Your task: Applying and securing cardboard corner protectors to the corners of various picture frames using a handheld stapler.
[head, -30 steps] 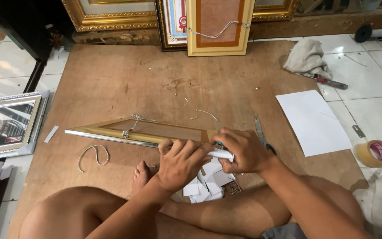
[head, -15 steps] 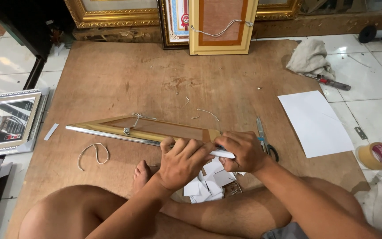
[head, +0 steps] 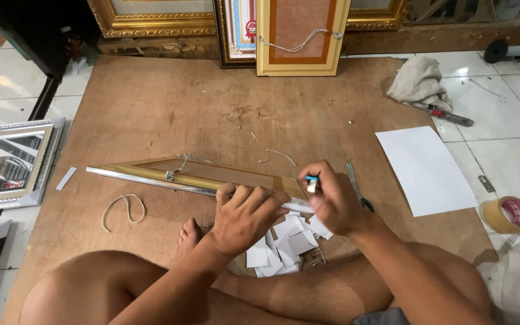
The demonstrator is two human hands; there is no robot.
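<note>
A gold picture frame (head: 194,174) stands on its long edge on a brown board (head: 170,108), its back facing me, with a white cord knotted at a hook. My left hand (head: 245,218) presses down on the frame's near edge over a white strip. My right hand (head: 326,195) pinches a small tool with a blue tip (head: 312,180) at the frame's right corner. Several cut white paper pieces (head: 284,244) lie under both hands beside my bare foot.
Scissors (head: 356,186) lie just right of my right hand. A white sheet (head: 425,170), a grey rag (head: 419,81), a screwdriver (head: 446,114) and a tape roll (head: 505,214) sit to the right. Framed pictures (head: 302,36) lean at the back; a silver frame (head: 7,162) lies left; a cord loop (head: 124,207) lies nearby.
My right hand has lifted slightly off the frame's corner, showing the blue-tipped tool in its fingers. My left hand stays pressed on the edge.
</note>
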